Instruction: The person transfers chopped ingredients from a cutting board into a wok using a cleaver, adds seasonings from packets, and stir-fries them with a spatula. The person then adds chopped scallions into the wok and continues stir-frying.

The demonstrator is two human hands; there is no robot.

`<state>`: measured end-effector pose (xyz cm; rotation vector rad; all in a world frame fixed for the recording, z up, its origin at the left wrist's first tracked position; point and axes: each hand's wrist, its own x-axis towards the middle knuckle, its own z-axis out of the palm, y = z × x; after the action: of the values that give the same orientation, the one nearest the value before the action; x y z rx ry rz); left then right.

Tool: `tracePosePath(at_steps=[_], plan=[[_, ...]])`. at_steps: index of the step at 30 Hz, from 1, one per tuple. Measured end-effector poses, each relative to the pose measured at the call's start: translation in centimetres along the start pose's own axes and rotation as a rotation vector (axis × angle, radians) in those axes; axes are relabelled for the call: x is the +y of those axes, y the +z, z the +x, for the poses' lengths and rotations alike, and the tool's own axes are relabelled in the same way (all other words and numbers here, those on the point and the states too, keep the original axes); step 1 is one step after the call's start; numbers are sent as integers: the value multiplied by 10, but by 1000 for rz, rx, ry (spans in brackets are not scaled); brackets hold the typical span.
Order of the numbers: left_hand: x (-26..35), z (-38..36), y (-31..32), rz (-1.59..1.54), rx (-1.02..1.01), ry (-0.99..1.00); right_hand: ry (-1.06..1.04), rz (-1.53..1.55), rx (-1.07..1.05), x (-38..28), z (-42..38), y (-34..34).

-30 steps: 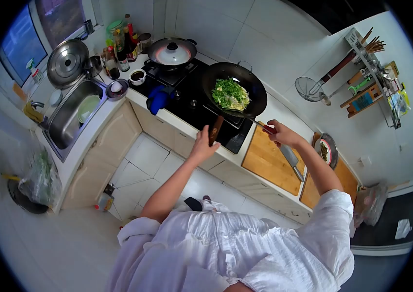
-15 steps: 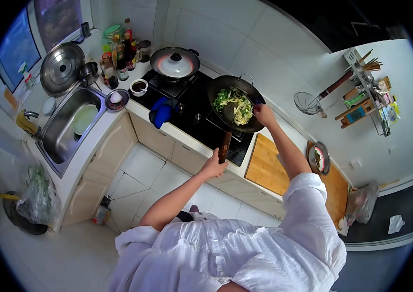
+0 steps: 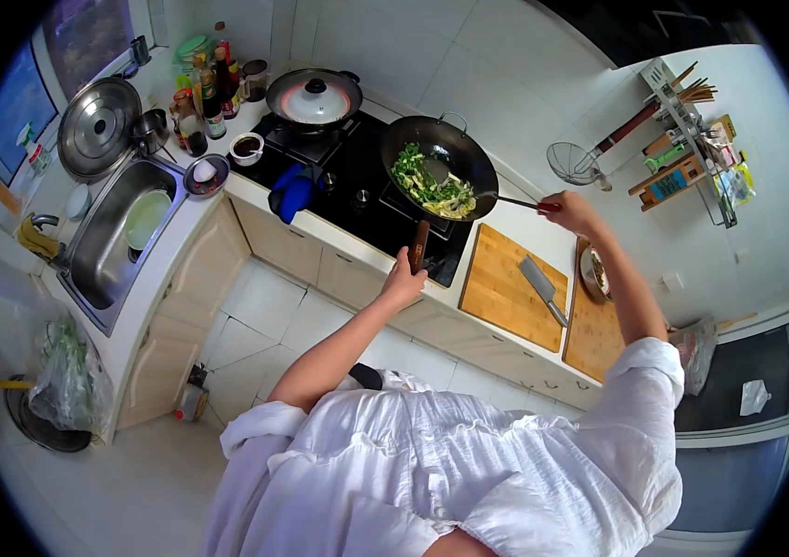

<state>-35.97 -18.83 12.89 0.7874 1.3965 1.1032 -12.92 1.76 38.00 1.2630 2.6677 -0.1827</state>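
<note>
My left hand [image 3: 402,279] is wrapped round the brown wooden handle [image 3: 419,245] of a dark wok [image 3: 462,153] on the right burner. In the wok lie chopped green leaves and pale yellow pieces [image 3: 433,192], bunched toward its near side. My right hand [image 3: 573,213], out beyond the wok's right rim, grips a spatula [image 3: 523,202] by its dark red handle end. The spatula's thin metal shaft crosses the rim; its head is hard to make out among the food. A cleaver [image 3: 540,286] lies on the cutting board [image 3: 496,290] below my right forearm.
Left of the wok, a lidded pan [image 3: 312,100] sits on the other burner of the black stove [image 3: 343,201]. A blue cloth item [image 3: 294,192] hangs at the counter edge. Sauce bottles [image 3: 211,109], a small bowl of dark sauce [image 3: 247,148] and the sink [image 3: 102,243] are farther left.
My right hand has moved right, from above the wok's rim to beyond it, and the spatula now lies flatter across the rim. The cleaver has come into full view. My left hand keeps its hold.
</note>
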Motion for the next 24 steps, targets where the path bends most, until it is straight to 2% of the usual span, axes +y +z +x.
tracePosePath(at_steps=[3,4,6,7,9,13,15,16,18,22,24], plan=[[2,-1,0,-46,-57,-51,40,17,-116,9,-6,-5],[-2,2,1,-47,-54,-49,-1,19,-86,7,-4,7],[-9,8,6,180,27,39,-115,1,-14,-4,6,41],[-3,1,7,179,27,39,-40,-5,3,-13,12,63],[17,-18,4,349,41,94,-23,74,150,-17,18,98],[5,-10,2,449,38,160,-5,143,70,-38,-18,80],[1,-5,2,427,39,93,-39,149,32,-47,-24,82],[-2,-2,1,426,43,93,-5,195,34,-51,-15,92],[-5,4,-3,146,-109,-21,26,119,171,-62,22,118],[1,-5,-9,155,-106,-8,134,137,356,-50,95,136],[11,-15,-13,148,-117,-58,147,138,380,-43,125,128]])
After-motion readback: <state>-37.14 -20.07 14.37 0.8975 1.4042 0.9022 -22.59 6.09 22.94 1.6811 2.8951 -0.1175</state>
